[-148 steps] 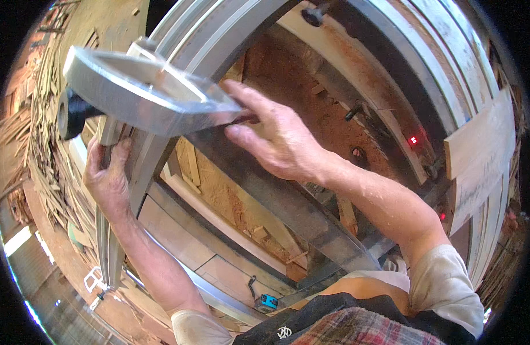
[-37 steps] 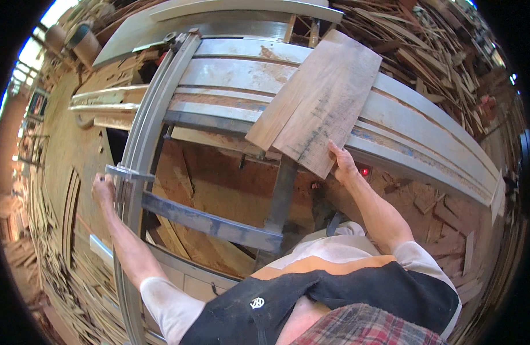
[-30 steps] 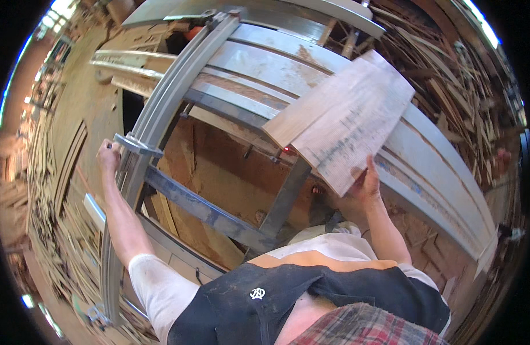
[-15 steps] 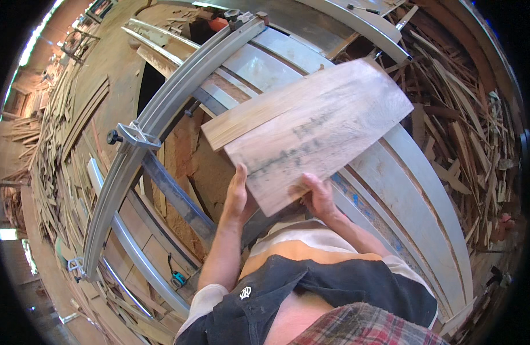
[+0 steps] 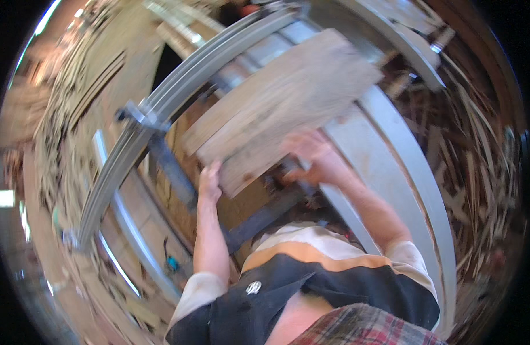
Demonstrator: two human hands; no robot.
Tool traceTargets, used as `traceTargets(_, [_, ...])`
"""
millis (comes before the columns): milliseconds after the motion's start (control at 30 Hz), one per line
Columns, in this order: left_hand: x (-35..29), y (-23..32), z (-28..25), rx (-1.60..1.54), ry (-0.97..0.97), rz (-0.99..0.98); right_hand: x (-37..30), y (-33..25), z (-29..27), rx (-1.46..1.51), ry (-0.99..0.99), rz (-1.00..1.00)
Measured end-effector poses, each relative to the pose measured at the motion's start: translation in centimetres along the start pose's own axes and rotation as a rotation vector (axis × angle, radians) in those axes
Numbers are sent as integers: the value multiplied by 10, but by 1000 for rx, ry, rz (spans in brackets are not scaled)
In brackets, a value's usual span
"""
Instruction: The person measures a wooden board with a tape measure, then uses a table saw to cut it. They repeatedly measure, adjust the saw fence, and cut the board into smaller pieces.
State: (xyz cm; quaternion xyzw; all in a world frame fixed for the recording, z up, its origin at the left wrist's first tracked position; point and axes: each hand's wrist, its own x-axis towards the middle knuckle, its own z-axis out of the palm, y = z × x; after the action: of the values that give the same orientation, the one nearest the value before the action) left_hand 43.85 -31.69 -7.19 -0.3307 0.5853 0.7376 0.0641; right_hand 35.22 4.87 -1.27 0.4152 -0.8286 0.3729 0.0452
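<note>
A wooden board [image 5: 288, 98] was in hand, apart from the metal rail [image 5: 207, 57]

Farthest left, loose wood strips [image 5: 58, 138] covered the ground toward nine and ten o'clock. Next came the metal rail, curving from about eight o'clock up to twelve, with a stop [image 5: 143, 118] sitting across it at ten; neither hand was on that piece. A small teal tool [image 5: 172, 263] lay between seven and eight o'clock, untouched.

The left hand [image 5: 210, 183], near nine o'clock, was closed narrowly on the board's near corner, thumb along its end. The wooden board slanted from eight toward two o'clock, its near end over the gap in the frame and its far end over the grey table [image 5: 402, 144]. A gap showed between board and rail, so the two had not been brought together. Whether the far end rested on the metal (or only hung above it) could not be told, nor whether any edge had been freshly cut.

Between two and three o'clock, the right hand [image 5: 314, 158] had its fingers at the board's near edge and its thumb spread wide; blur hid whether it gripped anything. Scrap wood [image 5: 478, 144] heaped up at three.
</note>
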Motion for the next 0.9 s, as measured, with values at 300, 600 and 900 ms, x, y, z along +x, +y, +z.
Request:
traceTargets(300, [91, 154, -49, 1290, 1032, 1309, -4, 90, -13, -432, -237, 254])
traceTargets(600, [223, 369, -14, 1146, 661, 1037, -3, 86, -14, -346, -182, 290])
traceTargets(900, [280, 244, 65, 1644, 403, 466, 35, 84, 15, -261, -181, 296])
